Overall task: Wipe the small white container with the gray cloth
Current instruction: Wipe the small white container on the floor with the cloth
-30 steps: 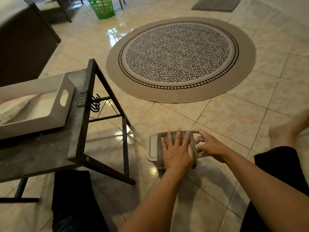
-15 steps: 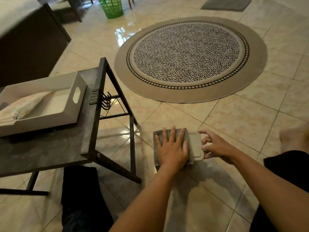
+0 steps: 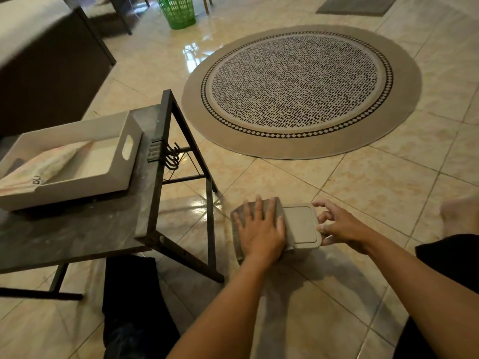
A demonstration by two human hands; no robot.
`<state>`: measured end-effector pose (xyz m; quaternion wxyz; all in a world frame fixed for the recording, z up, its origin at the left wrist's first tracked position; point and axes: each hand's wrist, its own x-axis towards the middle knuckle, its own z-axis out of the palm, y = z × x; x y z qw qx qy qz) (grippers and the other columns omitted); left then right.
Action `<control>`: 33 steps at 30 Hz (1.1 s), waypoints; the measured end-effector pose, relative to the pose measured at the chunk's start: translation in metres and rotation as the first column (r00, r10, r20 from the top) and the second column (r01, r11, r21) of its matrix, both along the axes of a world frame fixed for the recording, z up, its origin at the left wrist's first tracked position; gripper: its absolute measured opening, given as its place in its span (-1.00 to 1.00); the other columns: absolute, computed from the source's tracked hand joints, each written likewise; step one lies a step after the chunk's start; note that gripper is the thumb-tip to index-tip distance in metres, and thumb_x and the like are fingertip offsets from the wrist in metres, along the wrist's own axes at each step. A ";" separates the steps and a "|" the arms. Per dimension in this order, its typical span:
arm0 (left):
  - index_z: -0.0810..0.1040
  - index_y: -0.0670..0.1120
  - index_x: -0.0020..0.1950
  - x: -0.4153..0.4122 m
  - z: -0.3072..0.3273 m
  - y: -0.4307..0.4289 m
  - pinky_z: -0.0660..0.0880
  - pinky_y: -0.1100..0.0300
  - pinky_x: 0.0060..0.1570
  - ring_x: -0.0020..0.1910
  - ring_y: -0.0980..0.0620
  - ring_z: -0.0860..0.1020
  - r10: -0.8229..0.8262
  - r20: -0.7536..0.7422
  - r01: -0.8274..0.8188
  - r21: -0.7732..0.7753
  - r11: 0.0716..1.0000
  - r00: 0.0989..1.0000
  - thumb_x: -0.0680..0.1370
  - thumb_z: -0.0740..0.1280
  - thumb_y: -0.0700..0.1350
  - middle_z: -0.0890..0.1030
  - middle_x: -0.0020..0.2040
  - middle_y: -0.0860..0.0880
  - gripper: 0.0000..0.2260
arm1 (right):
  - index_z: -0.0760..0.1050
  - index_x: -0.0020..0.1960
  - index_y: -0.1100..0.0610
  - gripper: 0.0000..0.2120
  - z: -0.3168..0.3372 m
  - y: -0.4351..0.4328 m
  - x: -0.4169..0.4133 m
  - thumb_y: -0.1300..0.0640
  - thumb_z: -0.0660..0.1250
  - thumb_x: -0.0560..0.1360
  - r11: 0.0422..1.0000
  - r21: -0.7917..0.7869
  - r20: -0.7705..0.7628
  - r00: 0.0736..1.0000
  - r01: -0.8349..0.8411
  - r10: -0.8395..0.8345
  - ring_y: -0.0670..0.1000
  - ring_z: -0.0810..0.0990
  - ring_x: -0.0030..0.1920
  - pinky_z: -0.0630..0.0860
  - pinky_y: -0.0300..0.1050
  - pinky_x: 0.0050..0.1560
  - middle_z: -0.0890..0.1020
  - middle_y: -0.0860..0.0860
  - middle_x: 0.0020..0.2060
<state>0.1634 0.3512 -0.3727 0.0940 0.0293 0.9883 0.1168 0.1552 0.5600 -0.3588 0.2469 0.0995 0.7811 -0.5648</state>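
The small white container [image 3: 302, 225] stands on the tiled floor with its lid on. A gray cloth [image 3: 237, 226] lies over its left part and hangs down that side. My left hand [image 3: 260, 230] presses flat on the cloth, fingers spread, covering the container's left end. My right hand [image 3: 339, 225] grips the container's right edge with its fingertips. The right half of the lid is bare.
A low dark table [image 3: 77, 229] with black metal legs stands at the left, carrying a white tray [image 3: 108, 174] with a folded patterned cloth [image 3: 44, 167]. A round patterned rug [image 3: 300, 89] lies ahead. A green basket [image 3: 178, 11] is far back. My knees frame the floor.
My left hand has slid the cloth from the right side of the lid to the left, uncovering the lid's right half. My right hand stays at the container's right edge.
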 end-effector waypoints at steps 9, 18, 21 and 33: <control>-0.18 0.19 0.58 0.027 0.002 0.051 -0.34 -0.21 0.48 0.55 -0.16 -0.32 -0.245 -0.024 0.246 0.026 0.969 0.969 0.65 -0.12 0.18 -0.21 0.61 0.01 -0.49 | 0.30 0.43 0.03 -0.40 0.001 0.001 0.002 0.49 0.24 0.51 1.000 -0.011 0.002 1.000 -0.005 0.005 0.13 0.63 -0.12 0.70 0.05 -0.17 0.54 0.23 -0.02; -0.28 0.21 0.56 0.029 0.001 0.034 -0.34 -0.21 0.48 0.53 -0.17 -0.38 -0.130 0.018 0.130 -0.043 0.991 0.991 0.61 -0.20 0.20 -0.29 0.59 0.02 -0.47 | 0.34 0.39 0.03 -0.45 0.004 0.003 0.002 0.46 0.27 0.51 0.998 -0.060 0.002 1.000 0.002 -0.002 0.06 0.63 -0.18 0.66 -0.04 -0.25 0.52 0.19 -0.07; -0.26 0.21 0.55 0.027 0.002 0.054 -0.37 -0.18 0.46 0.54 -0.16 -0.36 -0.208 -0.004 0.208 -0.024 0.978 0.978 0.63 -0.16 0.18 -0.24 0.61 0.02 -0.49 | 0.33 0.39 0.03 -0.46 0.005 0.002 0.004 0.46 0.26 0.52 0.998 -0.062 -0.003 1.000 0.003 -0.003 0.07 0.62 -0.17 0.67 -0.05 -0.24 0.52 0.18 -0.06; -0.27 0.13 0.58 0.028 0.000 0.035 -0.41 -0.17 0.44 0.52 -0.15 -0.39 0.048 -0.004 -0.048 0.007 0.999 0.999 0.60 -0.22 0.18 -0.32 0.59 -0.02 -0.44 | 0.37 0.39 0.05 -0.46 0.001 -0.008 0.017 0.46 0.26 0.51 0.978 -0.126 -0.023 0.985 0.168 -0.172 0.09 0.61 -0.16 0.66 -0.06 -0.28 0.50 0.16 -0.12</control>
